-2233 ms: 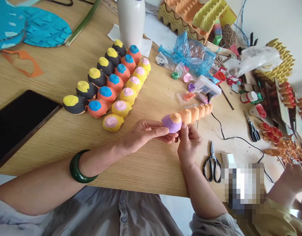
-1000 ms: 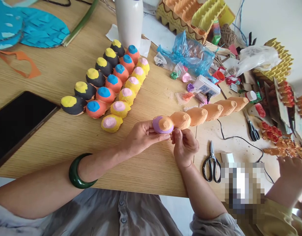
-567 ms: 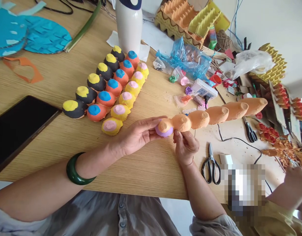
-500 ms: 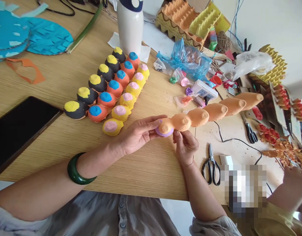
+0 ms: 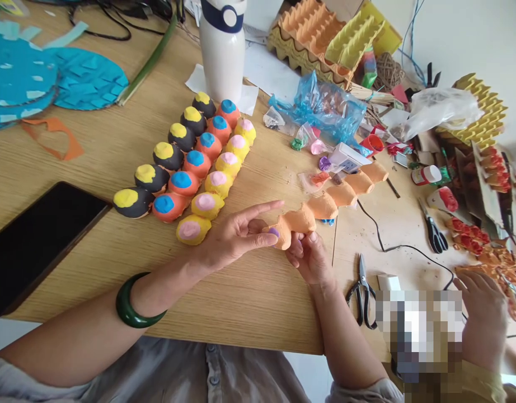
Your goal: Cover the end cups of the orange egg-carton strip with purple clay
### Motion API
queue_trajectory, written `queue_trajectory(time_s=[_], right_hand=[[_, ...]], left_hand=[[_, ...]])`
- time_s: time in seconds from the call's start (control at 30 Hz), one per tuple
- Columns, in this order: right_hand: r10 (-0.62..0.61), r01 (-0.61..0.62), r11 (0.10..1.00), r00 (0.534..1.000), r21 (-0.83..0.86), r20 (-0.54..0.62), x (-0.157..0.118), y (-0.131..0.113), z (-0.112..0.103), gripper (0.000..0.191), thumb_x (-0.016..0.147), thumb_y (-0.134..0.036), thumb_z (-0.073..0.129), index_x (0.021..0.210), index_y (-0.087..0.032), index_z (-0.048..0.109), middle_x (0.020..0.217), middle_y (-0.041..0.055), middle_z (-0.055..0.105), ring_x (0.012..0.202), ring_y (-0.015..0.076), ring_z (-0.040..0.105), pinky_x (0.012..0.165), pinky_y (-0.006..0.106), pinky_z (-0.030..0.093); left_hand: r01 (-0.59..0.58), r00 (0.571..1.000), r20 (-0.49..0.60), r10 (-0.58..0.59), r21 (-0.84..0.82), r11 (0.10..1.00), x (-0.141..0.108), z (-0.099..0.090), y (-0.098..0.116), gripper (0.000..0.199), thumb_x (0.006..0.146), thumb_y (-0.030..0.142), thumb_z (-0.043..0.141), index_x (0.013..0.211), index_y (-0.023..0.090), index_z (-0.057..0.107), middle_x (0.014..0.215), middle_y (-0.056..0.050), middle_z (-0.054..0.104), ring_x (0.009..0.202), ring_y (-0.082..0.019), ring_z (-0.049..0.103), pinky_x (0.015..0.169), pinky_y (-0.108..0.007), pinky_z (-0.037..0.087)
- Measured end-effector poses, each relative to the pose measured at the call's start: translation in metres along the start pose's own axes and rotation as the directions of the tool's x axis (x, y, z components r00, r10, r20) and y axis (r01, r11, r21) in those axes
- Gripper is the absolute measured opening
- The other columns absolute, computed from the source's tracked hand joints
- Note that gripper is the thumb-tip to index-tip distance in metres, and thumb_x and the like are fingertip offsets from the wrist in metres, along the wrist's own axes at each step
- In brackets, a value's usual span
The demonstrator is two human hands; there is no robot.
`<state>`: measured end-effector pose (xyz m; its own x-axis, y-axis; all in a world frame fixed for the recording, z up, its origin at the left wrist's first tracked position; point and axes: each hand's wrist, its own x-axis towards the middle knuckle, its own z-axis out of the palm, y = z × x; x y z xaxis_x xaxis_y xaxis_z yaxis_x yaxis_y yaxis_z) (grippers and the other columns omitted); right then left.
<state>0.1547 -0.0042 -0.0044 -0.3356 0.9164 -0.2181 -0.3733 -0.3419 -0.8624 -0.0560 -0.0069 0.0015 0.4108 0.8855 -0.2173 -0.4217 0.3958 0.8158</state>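
Both hands are on the same piece: the left hand [image 5: 241,238] has its near end between thumb and curled fingers, forefinger stretched out free, while the right hand [image 5: 314,260] grips it from below, just beside the left. Under them spreads the wooden table [image 5: 249,313]. Beyond the left hand stand three rows of clay-covered cups, black topped yellow [image 5: 168,154], orange topped blue [image 5: 195,159] and yellow topped pink [image 5: 218,179]. The piece itself, a bare orange egg-carton strip [image 5: 323,207], is held tilted above the table, running out past the right hand. Black-handled scissors [image 5: 361,291] lie to that hand's right, and a small lump of purple clay [image 5: 324,163] sits beyond both. Smallest is the purple patch [image 5: 274,232] at the left thumb. I'd judge the step as covering the first cup in purple; the next move calls for steady right-hand support and gentle thumb pressure around that cup.
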Motion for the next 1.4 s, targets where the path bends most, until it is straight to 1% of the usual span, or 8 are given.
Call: queue_trajectory(time_s=[0.2, 0.33, 0.5, 0.63, 0.9, 1.03, 1.17, 1.4], right_hand=[[-0.037, 0.036, 0.999, 0.992, -0.013, -0.122, -0.005, 0.004, 0.002, 0.048, 0.084, -0.057, 0.087, 0.07, -0.022, 0.057, 0.056, -0.0088, 0.04, 0.046, 0.0072, 0.034, 0.04, 0.019, 0.036], [-0.046, 0.031, 0.997, 0.979, -0.077, -0.199, -0.009, 0.009, -0.002, 0.04, 0.085, -0.052, 0.088, 0.078, -0.023, 0.062, 0.056, -0.0089, 0.043, 0.046, 0.0077, 0.04, 0.043, 0.02, 0.037], [-0.02, 0.004, 0.991, 0.992, -0.132, -0.126, -0.008, 0.012, -0.01, 0.034, 0.087, -0.051, 0.087, 0.087, -0.022, 0.069, 0.062, -0.0069, 0.051, 0.049, 0.0081, 0.046, 0.045, 0.022, 0.041], [0.011, -0.023, 0.987, 0.997, -0.157, -0.08, -0.005, 0.011, -0.014, 0.033, 0.089, -0.051, 0.085, 0.09, -0.021, 0.071, 0.064, -0.0061, 0.055, 0.048, 0.0078, 0.047, 0.045, 0.022, 0.042], [0.06, -0.075, 0.986, 0.993, -0.15, -0.102, 0.0, 0.008, -0.008, 0.037, 0.088, -0.055, 0.085, 0.095, -0.02, 0.075, 0.062, -0.0066, 0.057, 0.046, 0.007, 0.043, 0.043, 0.022, 0.042], [0.061, -0.077, 0.985, 0.993, -0.157, -0.104, 0.002, 0.007, -0.005, 0.035, 0.088, -0.051, 0.086, 0.1, -0.021, 0.075, 0.067, -0.0055, 0.062, 0.05, 0.0081, 0.047, 0.044, 0.022, 0.044], [0.029, -0.045, 0.994, 0.987, -0.097, -0.159, 0.003, 0.005, -0.003, 0.037, 0.087, -0.05, 0.086, 0.107, -0.022, 0.072, 0.065, -0.0078, 0.056, 0.051, 0.009, 0.048, 0.044, 0.021, 0.043], [-0.127, 0.111, 0.99, 0.97, -0.082, -0.21, 0.002, 0.001, -0.001, 0.021, 0.082, -0.022, 0.081, 0.103, -0.023, 0.081, 0.091, 0.0003, 0.067, 0.077, 0.0121, 0.062, 0.063, 0.023, 0.058]], left_hand=[[0.093, 0.995, 0.023, -0.092, -0.057, 0.994, 0.0, -0.002, -0.001, 0.073, 0.093, 0.04, 0.085, 0.16, 0.024, 0.059, 0.097, -0.004, 0.08, 0.094, -0.019, 0.072, 0.089, -0.031, 0.053], [0.158, 0.987, -0.006, -0.159, -0.052, 0.986, 0.002, 0.0, -0.004, 0.047, 0.095, 0.052, 0.079, 0.131, 0.021, 0.079, 0.11, -0.007, 0.082, 0.1, -0.022, 0.072, 0.089, -0.032, 0.054], [0.124, 0.98, 0.153, -0.126, 0.027, 0.992, 0.007, 0.0, -0.004, 0.036, 0.099, 0.051, 0.074, 0.088, 0.019, 0.086, 0.095, -0.006, 0.084, 0.093, -0.02, 0.073, 0.088, -0.03, 0.053], [0.141, 0.989, 0.04, -0.144, 0.066, 0.988, 0.007, -0.001, -0.003, 0.037, 0.091, 0.054, 0.082, 0.081, 0.018, 0.084, 0.086, -0.006, 0.082, 0.083, -0.019, 0.07, 0.083, -0.03, 0.052], [0.265, 0.964, 0.063, -0.259, -0.163, 0.95, 0.005, 0.005, -0.003, 0.047, 0.088, 0.06, 0.082, 0.088, 0.013, 0.081, 0.087, -0.008, 0.081, 0.086, -0.023, 0.073, 0.092, -0.039, 0.057], [0.256, 0.966, 0.014, -0.258, -0.184, 0.949, 0.005, 0.002, -0.001, 0.042, 0.081, 0.051, 0.093, 0.082, 0.012, 0.078, 0.085, -0.006, 0.079, 0.085, -0.02, 0.07, 0.09, -0.035, 0.058], [0.193, 0.975, -0.054, -0.213, -0.257, 0.947, 0.004, 0.001, 0.0, 0.031, 0.089, 0.044, 0.086, 0.09, 0.014, 0.081, 0.095, -0.007, 0.082, 0.092, -0.021, 0.072, 0.088, -0.035, 0.06], [0.186, 0.94, -0.172, -0.294, -0.464, 0.866, 0.006, 0.003, 0.003, 0.013, 0.096, 0.024, 0.076, 0.091, 0.013, 0.081, 0.093, -0.006, 0.084, 0.087, -0.021, 0.074, 0.08, -0.036, 0.065]])
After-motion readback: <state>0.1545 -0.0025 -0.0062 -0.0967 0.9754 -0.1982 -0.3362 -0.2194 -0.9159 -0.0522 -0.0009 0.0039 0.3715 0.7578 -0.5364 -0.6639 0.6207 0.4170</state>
